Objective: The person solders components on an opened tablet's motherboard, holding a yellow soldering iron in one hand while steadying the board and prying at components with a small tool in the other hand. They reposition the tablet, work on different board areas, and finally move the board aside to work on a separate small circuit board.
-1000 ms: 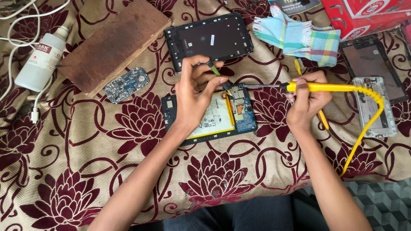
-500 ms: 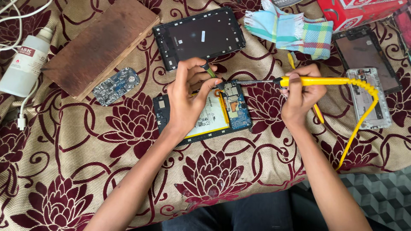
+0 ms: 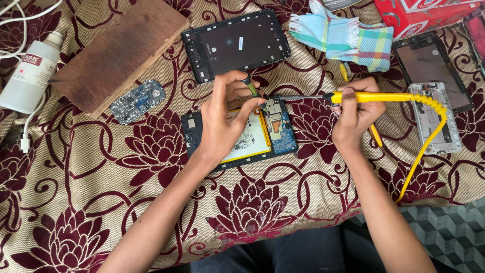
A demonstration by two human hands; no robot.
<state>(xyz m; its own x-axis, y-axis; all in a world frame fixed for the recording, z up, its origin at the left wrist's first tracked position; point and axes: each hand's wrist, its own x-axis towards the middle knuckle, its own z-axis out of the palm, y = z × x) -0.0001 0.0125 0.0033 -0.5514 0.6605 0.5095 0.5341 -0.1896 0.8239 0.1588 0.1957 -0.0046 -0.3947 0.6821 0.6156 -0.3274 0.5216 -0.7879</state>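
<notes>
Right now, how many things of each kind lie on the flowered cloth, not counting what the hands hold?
Opened devices and back covers: 4 (opened tablet, black back cover, dark screen panel, silver frame)
Loose circuit boards: 1
Wooden blocks: 1
White bottles: 1
Checked cloths: 1
Total: 8

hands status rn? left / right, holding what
Left hand: closed on thin green-handled tweezers, resting on the opened tablet.
Right hand: closed on the yellow soldering iron, tip at the tablet's circuit board.
</notes>
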